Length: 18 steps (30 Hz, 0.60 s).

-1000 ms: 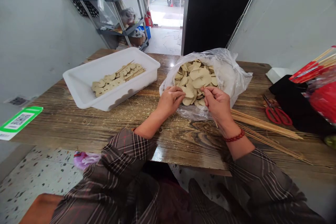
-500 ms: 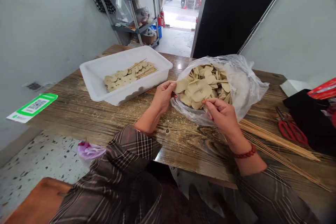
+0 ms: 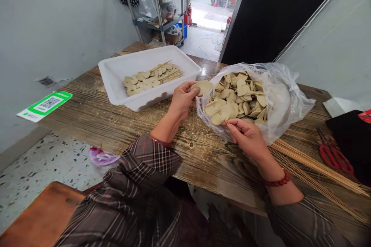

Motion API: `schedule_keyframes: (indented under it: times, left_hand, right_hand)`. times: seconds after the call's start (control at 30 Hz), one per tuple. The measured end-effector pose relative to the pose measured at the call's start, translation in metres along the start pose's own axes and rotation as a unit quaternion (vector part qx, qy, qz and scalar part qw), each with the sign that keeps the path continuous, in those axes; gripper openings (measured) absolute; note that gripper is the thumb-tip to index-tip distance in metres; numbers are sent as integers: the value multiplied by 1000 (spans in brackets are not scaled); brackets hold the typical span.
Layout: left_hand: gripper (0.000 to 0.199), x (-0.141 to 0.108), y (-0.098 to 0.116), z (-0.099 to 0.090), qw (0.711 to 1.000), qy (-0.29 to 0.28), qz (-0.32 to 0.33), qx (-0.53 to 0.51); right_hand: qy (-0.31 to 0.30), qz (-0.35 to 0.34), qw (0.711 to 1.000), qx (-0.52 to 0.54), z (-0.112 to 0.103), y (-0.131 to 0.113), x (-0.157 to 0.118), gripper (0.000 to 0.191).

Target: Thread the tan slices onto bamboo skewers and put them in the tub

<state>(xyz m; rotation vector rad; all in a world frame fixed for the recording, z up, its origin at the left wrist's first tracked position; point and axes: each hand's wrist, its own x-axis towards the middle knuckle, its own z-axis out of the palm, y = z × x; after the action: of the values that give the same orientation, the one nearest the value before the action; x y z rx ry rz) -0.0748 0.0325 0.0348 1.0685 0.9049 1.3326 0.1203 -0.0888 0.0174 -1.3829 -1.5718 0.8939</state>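
My left hand [image 3: 184,98] pinches a flat, beige oval slice [image 3: 203,87] between thumb and fingers, at the left rim of a clear plastic bag [image 3: 285,92]. Between thumb and fingers, my right hand [image 3: 246,135] grips a thin wooden skewer [image 3: 226,122], with a few of the same slices [image 3: 222,112] threaded on it. The skewer's tip points up toward the slice in my left hand; whether they touch I cannot tell. Many loose slices [image 3: 245,90] fill the open bag behind both hands.
A white plastic tub [image 3: 113,85] on the left holds threaded skewers [image 3: 153,79]. Bare bamboo skewers [image 3: 315,166] lie at the right, with red-handled scissors [image 3: 333,154] beyond them. A green-bordered QR card [image 3: 46,105] lies at the table's left edge.
The view has shifted, so things sit further right. The slices on the skewer have tilted and moved toward the bag's front left, and the skewer's tip now shows near the left-hand slice.
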Motion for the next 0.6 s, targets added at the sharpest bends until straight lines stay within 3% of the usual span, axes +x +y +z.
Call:
schedule_keyframes:
  times: [0.37,0.6]
  left_hand:
    - [16,-2,-3,1,1000,-16,21,6]
    - [11,-2,-4,2,997,-15,44,63]
  right_hand:
    - [-6,6,999,-32,0,6,1,31]
    - [-2,-7,999,-47,0,4,2,31]
